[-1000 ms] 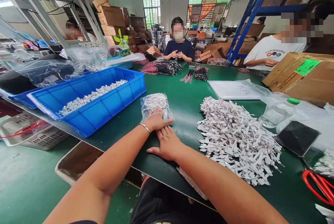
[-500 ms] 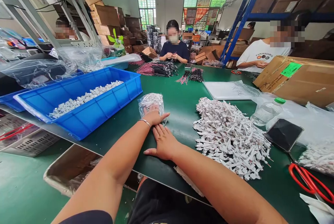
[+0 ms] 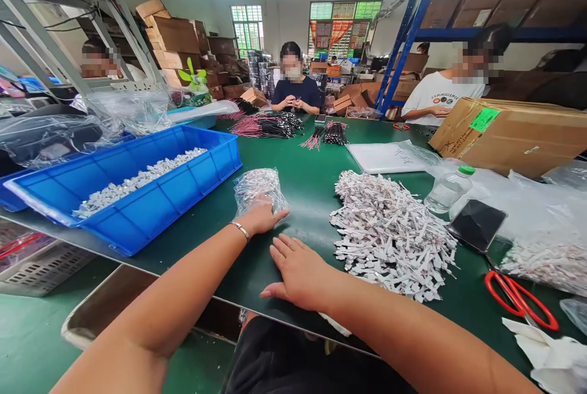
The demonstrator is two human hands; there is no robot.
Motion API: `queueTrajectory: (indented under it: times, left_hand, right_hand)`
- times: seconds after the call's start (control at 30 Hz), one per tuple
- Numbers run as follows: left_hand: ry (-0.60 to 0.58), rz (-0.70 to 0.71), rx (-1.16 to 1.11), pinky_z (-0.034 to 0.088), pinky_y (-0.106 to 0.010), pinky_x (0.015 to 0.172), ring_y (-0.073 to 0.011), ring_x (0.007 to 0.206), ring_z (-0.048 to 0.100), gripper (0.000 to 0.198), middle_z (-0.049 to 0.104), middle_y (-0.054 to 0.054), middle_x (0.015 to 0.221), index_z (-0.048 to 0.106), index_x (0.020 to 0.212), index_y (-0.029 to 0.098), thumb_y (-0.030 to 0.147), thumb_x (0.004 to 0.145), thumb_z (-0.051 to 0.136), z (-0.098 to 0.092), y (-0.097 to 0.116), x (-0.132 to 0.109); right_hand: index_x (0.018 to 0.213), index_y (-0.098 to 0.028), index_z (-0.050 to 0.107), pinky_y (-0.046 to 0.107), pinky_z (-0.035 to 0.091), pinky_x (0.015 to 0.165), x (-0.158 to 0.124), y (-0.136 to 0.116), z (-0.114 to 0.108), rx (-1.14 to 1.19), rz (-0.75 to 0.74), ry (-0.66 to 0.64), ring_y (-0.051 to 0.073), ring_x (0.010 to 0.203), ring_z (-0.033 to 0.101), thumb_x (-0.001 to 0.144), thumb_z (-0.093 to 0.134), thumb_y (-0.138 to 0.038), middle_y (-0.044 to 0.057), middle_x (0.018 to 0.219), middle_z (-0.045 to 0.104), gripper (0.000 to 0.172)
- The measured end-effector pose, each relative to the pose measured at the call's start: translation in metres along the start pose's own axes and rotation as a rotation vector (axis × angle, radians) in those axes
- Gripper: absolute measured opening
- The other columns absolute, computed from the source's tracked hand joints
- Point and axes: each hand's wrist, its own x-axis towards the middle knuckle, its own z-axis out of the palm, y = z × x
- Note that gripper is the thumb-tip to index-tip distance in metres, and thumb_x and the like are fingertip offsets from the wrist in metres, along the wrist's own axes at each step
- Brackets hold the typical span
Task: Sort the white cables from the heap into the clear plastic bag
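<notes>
My left hand (image 3: pixel 262 216), with a thin bracelet on its wrist, lies on the lower edge of a clear plastic bag (image 3: pixel 257 189) of small white pieces and presses it against the green work table (image 3: pixel 312 189). My right hand (image 3: pixel 298 273) lies flat on the table with its fingers spread, holding nothing. Just to the right of that hand is a large loose heap of white-sleeved wire pieces (image 3: pixel 389 236). The heap's underside is hidden.
A blue plastic crate (image 3: pixel 123 189) of white pieces stands left. Bundled pink-and-black wires (image 3: pixel 266 126) lie ahead, near a seated person (image 3: pixel 296 85). Right are a phone (image 3: pixel 477 226), water bottle (image 3: pixel 448 191), red scissors (image 3: pixel 518 300) and cardboard box (image 3: pixel 504 137).
My right hand has slid down and away from my left hand, its fingers spreading. The view has turned right, shifting the table contents left and bringing the red scissors fully into view.
</notes>
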Motion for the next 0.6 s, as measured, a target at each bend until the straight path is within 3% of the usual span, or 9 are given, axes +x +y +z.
queueTrajectory:
  times: [0.13,0.23,0.3,0.37,0.43,0.5,0.6]
  left_hand:
    - [0.021,0.138,0.044,0.035,-0.044,0.093,-0.0363,0.115,0.047,0.064,0.052,-0.026,0.121,0.054,0.113,0.003,0.057,0.083,0.037,-0.005,0.02,-0.026]
    - [0.061,0.304,0.055,0.036,-0.042,0.091,-0.0298,0.103,0.055,0.039,0.061,-0.018,0.106,0.059,0.101,0.01,0.04,0.088,0.039,-0.007,0.048,-0.046]
    - [0.086,0.413,0.041,0.04,-0.036,0.087,-0.0233,0.094,0.058,0.033,0.064,-0.011,0.098,0.06,0.098,0.015,0.034,0.091,0.034,-0.008,0.071,-0.053]
    - [0.127,0.496,0.029,0.041,-0.032,0.084,-0.0201,0.093,0.057,0.031,0.064,-0.008,0.099,0.058,0.1,0.017,0.031,0.092,0.032,-0.01,0.096,-0.051]
    - [0.172,0.559,0.033,0.041,-0.03,0.084,-0.0189,0.095,0.056,0.027,0.062,-0.008,0.102,0.056,0.103,0.018,0.029,0.092,0.034,-0.012,0.122,-0.041]
    - [0.208,0.605,0.057,0.041,-0.031,0.084,-0.019,0.096,0.054,0.024,0.06,-0.008,0.104,0.054,0.106,0.018,0.024,0.091,0.037,-0.014,0.147,-0.027]
    - [0.244,0.638,0.123,0.041,-0.035,0.083,-0.023,0.104,0.049,0.034,0.055,-0.012,0.113,0.046,0.12,0.015,0.019,0.086,0.044,-0.011,0.18,-0.007]
  right_hand:
    - [0.133,-0.004,0.042,0.042,0.024,0.11,-0.038,0.015,-0.009,-0.014,0.004,0.044,0.03,0.134,0.028,0.087,0.04,-0.055,0.017,0.14,0.039,0.069]
    - [0.127,-0.007,0.05,0.039,0.029,0.108,-0.061,0.036,-0.014,-0.038,0.021,0.128,0.028,0.129,0.036,0.088,0.046,-0.043,0.014,0.133,0.05,0.053]
    - [0.117,-0.01,0.058,0.037,0.035,0.103,-0.074,0.052,-0.019,-0.054,0.059,0.196,0.026,0.123,0.044,0.089,0.046,-0.035,0.013,0.123,0.058,0.04]
    - [0.1,-0.014,0.065,0.035,0.042,0.092,-0.084,0.069,-0.025,-0.07,0.134,0.234,0.023,0.107,0.056,0.091,0.043,-0.032,0.011,0.103,0.067,0.03]
    - [0.079,-0.017,0.065,0.033,0.045,0.076,-0.093,0.083,-0.03,-0.094,0.232,0.274,0.021,0.085,0.061,0.092,0.041,-0.032,0.008,0.08,0.067,0.032]
    - [0.068,-0.018,0.06,0.031,0.042,0.067,-0.099,0.096,-0.032,-0.098,0.307,0.379,0.019,0.072,0.058,0.093,0.038,-0.034,0.006,0.069,0.062,0.037]
    - [0.067,-0.018,0.056,0.029,0.039,0.066,-0.106,0.108,-0.03,-0.024,0.342,0.581,0.017,0.069,0.053,0.094,0.037,-0.034,0.004,0.067,0.058,0.036]
